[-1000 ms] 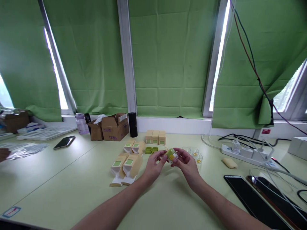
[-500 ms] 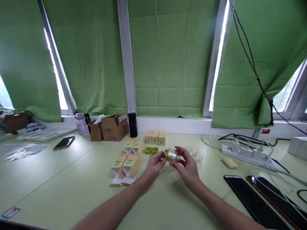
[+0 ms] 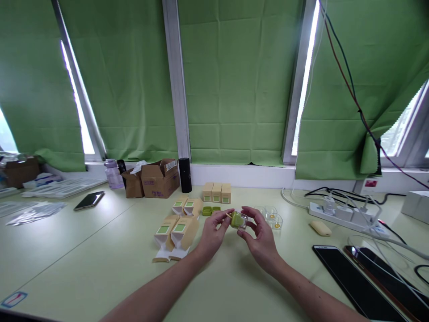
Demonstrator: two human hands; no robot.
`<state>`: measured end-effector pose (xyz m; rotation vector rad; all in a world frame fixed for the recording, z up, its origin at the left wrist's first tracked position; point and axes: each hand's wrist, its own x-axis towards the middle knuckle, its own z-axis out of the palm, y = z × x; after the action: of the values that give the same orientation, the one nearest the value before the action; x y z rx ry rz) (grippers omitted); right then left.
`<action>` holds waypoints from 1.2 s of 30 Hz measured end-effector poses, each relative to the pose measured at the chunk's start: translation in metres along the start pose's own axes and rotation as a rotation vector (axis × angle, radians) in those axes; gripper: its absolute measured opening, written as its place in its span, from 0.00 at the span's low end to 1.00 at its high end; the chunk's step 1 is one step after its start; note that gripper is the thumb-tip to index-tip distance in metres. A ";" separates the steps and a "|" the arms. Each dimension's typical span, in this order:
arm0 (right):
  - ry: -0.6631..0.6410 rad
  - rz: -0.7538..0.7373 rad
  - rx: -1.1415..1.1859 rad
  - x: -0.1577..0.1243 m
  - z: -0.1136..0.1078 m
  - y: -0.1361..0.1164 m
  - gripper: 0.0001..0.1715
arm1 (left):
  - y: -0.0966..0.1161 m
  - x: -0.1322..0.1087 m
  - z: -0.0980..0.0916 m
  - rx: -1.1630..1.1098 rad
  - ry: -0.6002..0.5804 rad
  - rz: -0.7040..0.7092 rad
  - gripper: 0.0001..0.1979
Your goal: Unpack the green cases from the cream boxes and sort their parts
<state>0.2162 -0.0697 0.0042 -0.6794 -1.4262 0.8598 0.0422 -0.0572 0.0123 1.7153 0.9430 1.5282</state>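
A small clear jar with a green lid or sleeve [image 3: 237, 220] is held above the table between my two hands. My left hand [image 3: 214, 232] pinches the green end, where a thin pale stick-like piece pokes out by the fingertips. On the clear end, the thumb and fingers of my right hand [image 3: 261, 235] close from above and below. Just behind my left hand lie green square caps [image 3: 211, 210]. Beyond my right hand stand several clear containers [image 3: 276, 222] with gold-coloured spots inside.
Left of my hands lie several beige cartons with green labels [image 3: 180, 228], some with open flaps. Three more cartons [image 3: 216, 192] stand behind. A brown cardboard box [image 3: 161, 178], a phone [image 3: 89, 200], a power strip [image 3: 348, 217] and dark tablet-like devices [image 3: 355, 279] surround the work spot.
The jar has turned in my fingers, so more green and less of the shiny clear part shows. My right hand has shifted slightly left; the rest stays put.
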 end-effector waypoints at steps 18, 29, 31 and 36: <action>-0.128 0.028 -0.108 -0.002 -0.001 0.005 0.30 | 0.014 -0.008 0.005 0.242 0.116 0.225 0.05; -0.087 -0.043 -0.201 0.003 -0.002 0.008 0.28 | 0.012 -0.009 0.004 0.323 0.078 0.136 0.06; -0.086 -0.047 -0.207 0.003 -0.002 0.010 0.28 | 0.012 -0.009 0.003 0.334 0.081 0.139 0.07; -0.083 -0.059 -0.215 0.004 -0.005 0.014 0.28 | 0.007 -0.008 0.002 0.261 0.124 0.103 0.08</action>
<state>0.2193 -0.0580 -0.0054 -0.7666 -1.6210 0.7013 0.0440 -0.0682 0.0138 1.8921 1.1770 1.6537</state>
